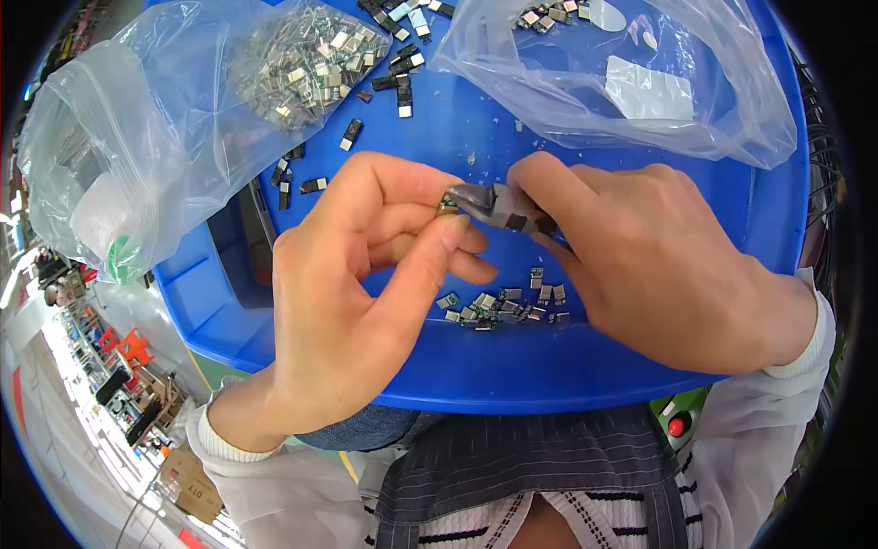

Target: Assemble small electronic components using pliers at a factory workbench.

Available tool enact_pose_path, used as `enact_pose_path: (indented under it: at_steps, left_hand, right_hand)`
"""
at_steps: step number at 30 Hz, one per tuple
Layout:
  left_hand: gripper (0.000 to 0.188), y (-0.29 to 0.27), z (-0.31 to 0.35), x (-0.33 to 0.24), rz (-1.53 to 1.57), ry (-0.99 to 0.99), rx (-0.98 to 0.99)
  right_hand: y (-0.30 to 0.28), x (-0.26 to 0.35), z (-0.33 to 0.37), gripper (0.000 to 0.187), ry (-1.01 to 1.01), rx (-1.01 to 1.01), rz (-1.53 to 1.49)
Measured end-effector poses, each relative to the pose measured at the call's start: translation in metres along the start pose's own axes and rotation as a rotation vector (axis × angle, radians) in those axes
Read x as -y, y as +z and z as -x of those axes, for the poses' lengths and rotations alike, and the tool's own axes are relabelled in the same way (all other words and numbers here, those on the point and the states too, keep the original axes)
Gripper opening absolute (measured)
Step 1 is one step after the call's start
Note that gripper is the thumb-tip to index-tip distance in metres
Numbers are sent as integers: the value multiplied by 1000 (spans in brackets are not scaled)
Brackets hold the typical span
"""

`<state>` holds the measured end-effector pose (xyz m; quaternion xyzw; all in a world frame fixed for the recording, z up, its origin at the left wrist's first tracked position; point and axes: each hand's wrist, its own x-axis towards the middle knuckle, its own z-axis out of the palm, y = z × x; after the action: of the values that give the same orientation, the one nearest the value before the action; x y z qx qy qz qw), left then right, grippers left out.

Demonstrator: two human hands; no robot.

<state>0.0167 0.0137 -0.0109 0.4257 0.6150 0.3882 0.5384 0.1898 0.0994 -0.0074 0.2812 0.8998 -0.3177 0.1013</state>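
My left hand point(366, 284) pinches a tiny green and metal connector part point(448, 203) between thumb and forefinger, above a blue plastic tray point(512, 375). My right hand point(658, 261) grips small grey pliers point(498, 206), whose jaws meet the connector part at its right side. Below the hands lies a little heap of similar small metal parts point(503, 309) on the tray floor.
A clear plastic bag point(165, 119) full of metal connectors lies at the tray's upper left, another clear bag point(640, 73) at the upper right. Loose black and silver pieces point(402, 64) are scattered at the top of the tray. A red button point(677, 425) shows under the tray's right edge.
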Motion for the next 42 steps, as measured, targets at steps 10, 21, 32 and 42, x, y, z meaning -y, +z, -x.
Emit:
enact_pose_path:
  at_steps: [10, 21, 32, 42]
  left_hand:
    - [18, -4, 2, -7, 257, -139, -28]
    - [18, 2, 7, -7, 95, -57, -32]
    - [19, -7, 2, -2, -34, 6, -33]
    - [18, -14, -4, 5, -113, 81, -22]
  right_hand:
    - [9, -8, -1, 30, -76, -287, 224]
    - [19, -6, 0, 23, -105, -505, 452]
    - [23, -1, -13, 22, -81, -530, 497]
    - [21, 1, -23, 24, -40, -475, 501]
